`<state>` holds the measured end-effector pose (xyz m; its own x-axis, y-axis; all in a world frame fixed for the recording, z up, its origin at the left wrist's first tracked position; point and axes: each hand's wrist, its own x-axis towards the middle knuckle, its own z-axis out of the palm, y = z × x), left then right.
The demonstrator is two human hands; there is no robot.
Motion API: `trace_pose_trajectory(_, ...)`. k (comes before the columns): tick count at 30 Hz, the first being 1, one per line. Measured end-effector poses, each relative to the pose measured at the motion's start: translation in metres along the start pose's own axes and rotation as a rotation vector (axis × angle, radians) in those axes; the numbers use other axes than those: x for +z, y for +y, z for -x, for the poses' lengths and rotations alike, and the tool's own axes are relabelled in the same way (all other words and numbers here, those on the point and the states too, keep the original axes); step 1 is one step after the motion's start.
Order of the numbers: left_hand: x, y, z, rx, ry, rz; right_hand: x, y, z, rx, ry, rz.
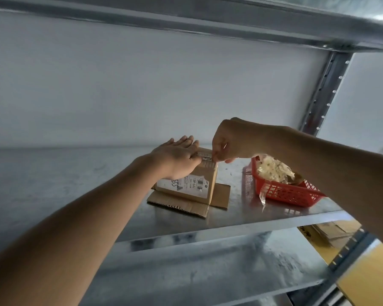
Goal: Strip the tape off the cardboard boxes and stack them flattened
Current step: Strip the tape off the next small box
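Note:
A small brown cardboard box (199,182) with a white shipping label stands on a metal shelf (80,186), its bottom flaps spread flat beneath it. My left hand (177,157) lies flat on the box's top with straight fingers, pressing it down. My right hand (228,142) comes from above and pinches the end of the clear tape (205,157) on the box's top edge, right beside the left fingertips.
A red plastic basket (285,193) holding crumpled clear tape sits on the shelf to the right of the box. Flattened cardboard (332,233) lies on the level below at right. A shelf upright (325,85) rises at the back right, with another shelf overhead.

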<state>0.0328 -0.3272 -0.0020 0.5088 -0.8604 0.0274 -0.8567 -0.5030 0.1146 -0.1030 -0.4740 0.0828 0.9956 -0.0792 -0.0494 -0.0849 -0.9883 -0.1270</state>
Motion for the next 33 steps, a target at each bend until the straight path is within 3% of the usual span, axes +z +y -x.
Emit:
trace_pose_trajectory(10,0.0,0.001,-0.001,-0.001,0.012,0.026,-0.007,-0.013,-0.027,-0.019,-0.109,0.234)
trace_pose_trajectory(23,-0.005,0.009,0.008,0.008,0.024,0.015,-0.002,-0.037,-0.028,-0.079,-0.097,0.541)
trace_pose_trajectory(33,-0.004,0.007,0.007,0.022,0.04,-0.008,0.006,-0.023,-0.012,-0.061,0.003,0.482)
